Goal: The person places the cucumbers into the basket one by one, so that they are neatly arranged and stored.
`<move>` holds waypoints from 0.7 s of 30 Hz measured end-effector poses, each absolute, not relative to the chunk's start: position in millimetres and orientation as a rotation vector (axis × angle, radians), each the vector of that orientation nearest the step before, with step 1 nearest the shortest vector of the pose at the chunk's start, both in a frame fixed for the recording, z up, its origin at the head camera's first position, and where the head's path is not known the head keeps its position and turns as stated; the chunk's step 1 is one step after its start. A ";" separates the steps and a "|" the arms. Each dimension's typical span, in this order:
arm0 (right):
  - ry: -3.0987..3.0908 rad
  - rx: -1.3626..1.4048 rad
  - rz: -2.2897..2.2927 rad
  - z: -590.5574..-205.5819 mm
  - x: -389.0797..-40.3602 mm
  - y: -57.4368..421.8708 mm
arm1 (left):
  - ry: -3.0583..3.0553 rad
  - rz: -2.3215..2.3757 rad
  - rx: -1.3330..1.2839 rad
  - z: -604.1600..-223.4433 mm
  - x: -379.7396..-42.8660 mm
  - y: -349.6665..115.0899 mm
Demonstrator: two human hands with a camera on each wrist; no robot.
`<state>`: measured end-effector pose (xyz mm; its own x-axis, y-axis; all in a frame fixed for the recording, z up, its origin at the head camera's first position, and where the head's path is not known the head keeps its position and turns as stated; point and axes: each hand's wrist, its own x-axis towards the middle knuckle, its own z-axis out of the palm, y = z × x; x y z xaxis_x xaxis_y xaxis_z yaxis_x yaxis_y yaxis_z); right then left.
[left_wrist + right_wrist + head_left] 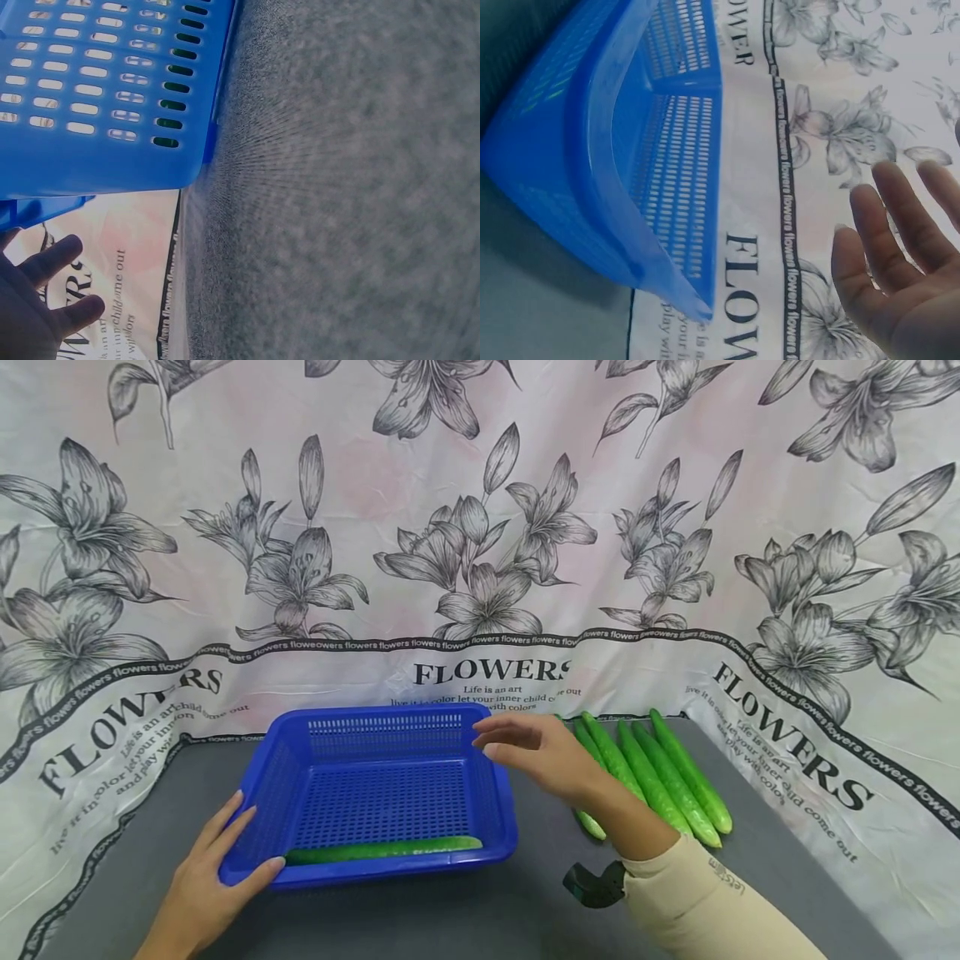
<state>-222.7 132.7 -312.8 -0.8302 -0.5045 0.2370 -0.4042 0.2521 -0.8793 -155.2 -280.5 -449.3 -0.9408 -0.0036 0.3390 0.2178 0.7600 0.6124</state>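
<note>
A blue plastic basket (491, 793) with slotted walls stands on the grey table. Inside it, one cucumber (390, 849) lies along the front wall; bits of green also show through the slots in the left wrist view. My left hand (206, 868) holds the basket's front left corner, thumb over the rim, while other fingers (79, 315) hang apart from the wall outside. Above the back right part of the basket is my right hand (536, 752), nothing in it, its fingers loosely bent. The right wrist view shows these fingers (885, 232) spread and bare.
Several cucumbers (675, 777) lie side by side to the right of the basket, partly behind the right forearm. A dark strap-like device (592, 885) sits at the right wrist. A flower-printed cloth (480, 527) hangs behind the grey table (420, 918).
</note>
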 end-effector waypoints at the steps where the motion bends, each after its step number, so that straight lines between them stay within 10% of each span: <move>1: 2.427 -0.871 -1.659 -311.2 -220.5 135.5 | -2.635 -0.976 -0.169 -449.5 -155.5 -280.4; 21: 2.621 -0.779 -1.723 -298.9 -201.7 204.5 | -2.661 -0.964 -0.146 -448.3 -154.4 -279.4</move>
<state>-201.7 204.5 -298.9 -0.8801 -0.3421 0.3294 -0.4380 0.3168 -0.8413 -154.4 -279.4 -448.3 -0.9478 -0.0089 0.3187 0.1973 0.7687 0.6084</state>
